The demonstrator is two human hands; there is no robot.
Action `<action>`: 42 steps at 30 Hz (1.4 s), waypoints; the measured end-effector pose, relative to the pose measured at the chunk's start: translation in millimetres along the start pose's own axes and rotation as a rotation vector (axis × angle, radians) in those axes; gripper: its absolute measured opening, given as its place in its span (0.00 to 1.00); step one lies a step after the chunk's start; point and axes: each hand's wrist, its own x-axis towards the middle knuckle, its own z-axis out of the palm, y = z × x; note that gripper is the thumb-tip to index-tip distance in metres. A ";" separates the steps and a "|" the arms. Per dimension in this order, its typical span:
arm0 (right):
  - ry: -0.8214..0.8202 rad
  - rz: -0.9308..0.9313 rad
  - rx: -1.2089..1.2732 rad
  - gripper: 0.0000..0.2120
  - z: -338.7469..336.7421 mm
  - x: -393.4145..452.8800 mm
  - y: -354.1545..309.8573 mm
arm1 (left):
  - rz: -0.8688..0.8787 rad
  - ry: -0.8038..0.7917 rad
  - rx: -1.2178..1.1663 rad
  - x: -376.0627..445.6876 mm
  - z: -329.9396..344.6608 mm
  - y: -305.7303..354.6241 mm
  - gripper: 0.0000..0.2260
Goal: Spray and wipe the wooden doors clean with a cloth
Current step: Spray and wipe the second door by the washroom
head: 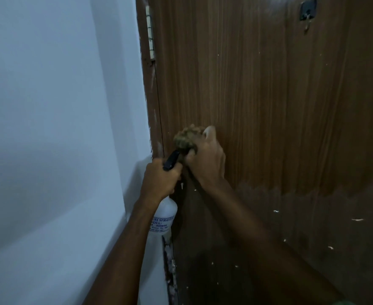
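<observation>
Two bare forearms reach up from the bottom of the frame. Just left of centre, the left hand (160,179) has its grip curled round the neck of one white spray bottle (164,216), with the black spray head (171,160) poking out above the knuckles; blue print runs across the bottle, and what is inside cannot be told. Just beside it, at centre, the right hand (205,159) has its grip clutched round one bunched tan cloth (188,138), pressing it against the wooden door (269,106) near its left edge. The door fills the right of the frame, dotted with pale specks. One metal hinge (150,34) sits at its upper left, one dark hook (307,11) at upper right. A pale wall (49,106) fills the left.
</observation>
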 end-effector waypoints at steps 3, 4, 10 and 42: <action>0.027 0.003 -0.006 0.20 10.6 -0.3 -3.7 | -0.014 0.027 0.002 -0.5 -2.1 -2.3 0.13; -0.018 -0.027 -0.017 0.19 17.1 -14.4 -3.0 | -0.024 0.038 0.002 -1.7 -3.3 -2.5 0.14; -0.244 -0.107 -0.020 0.09 38.3 -44.8 -5.7 | -0.055 0.084 -0.034 -8.3 -14.0 -5.0 0.14; 0.044 -0.125 -0.141 0.16 37.9 -1.6 -15.4 | -0.170 0.074 -0.042 -26.7 0.1 -50.6 0.17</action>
